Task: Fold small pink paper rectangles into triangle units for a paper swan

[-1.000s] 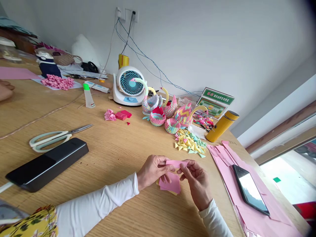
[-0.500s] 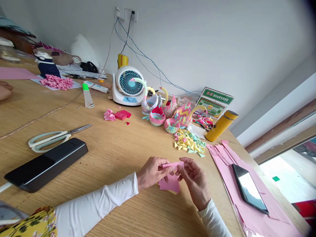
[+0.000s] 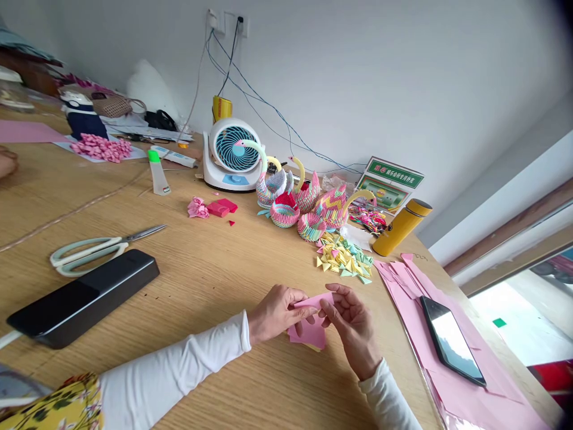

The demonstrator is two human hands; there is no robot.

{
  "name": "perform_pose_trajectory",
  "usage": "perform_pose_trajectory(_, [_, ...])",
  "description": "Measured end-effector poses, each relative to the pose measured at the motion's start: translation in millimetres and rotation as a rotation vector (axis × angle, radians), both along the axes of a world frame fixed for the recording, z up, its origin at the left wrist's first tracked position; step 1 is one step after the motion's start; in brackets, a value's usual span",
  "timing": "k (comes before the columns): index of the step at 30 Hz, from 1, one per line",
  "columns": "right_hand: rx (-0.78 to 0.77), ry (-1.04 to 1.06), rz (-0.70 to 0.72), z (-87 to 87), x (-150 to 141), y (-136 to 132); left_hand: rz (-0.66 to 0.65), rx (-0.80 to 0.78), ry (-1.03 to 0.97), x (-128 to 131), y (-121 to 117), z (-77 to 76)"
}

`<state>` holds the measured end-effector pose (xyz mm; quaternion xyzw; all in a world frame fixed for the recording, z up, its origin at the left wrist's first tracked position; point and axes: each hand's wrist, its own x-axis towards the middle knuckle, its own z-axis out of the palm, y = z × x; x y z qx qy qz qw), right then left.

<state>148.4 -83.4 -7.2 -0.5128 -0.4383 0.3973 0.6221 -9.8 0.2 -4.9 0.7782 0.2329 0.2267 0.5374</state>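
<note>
A small piece of pink paper (image 3: 313,300), bent lengthwise, is held between my two hands just above the table. My left hand (image 3: 278,315) is closed on its left end, thumb along the near side. At the right end, my right hand (image 3: 351,322) pinches the paper between thumb and fingers. Beneath them lies a small stack of pink paper squares (image 3: 308,334), with a yellowish edge showing under it; my hands partly cover it. Beyond my hands sits a heap of folded yellow, green and pink paper triangles (image 3: 342,257).
Several folded-paper swans (image 3: 331,209) stand behind the heap, near a white fan (image 3: 235,155). At right, a phone (image 3: 452,340) lies on pink sheets (image 3: 492,370) by a yellow flask (image 3: 403,227). Scissors (image 3: 96,254) and a black box-shaped device (image 3: 85,298) lie left. Another person's hand (image 3: 6,161) shows far left.
The pink paper between my hands has tilted and now shows a narrower face. My fingers have shifted slightly on it; both hands stay in nearly the same place.
</note>
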Motion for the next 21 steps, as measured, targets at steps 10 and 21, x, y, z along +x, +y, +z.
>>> perform_pose_trajectory(10, [-0.054, -0.012, -0.005, -1.6, -4.4, 0.0, 0.040, 0.003, -0.020, 0.1, -4.2, 4.3])
perform_pose_trajectory(21, [-0.004, 0.047, -0.106, 1.5, 1.9, 2.4, -0.030, -0.121, -0.058, -0.8, -1.8, 0.0])
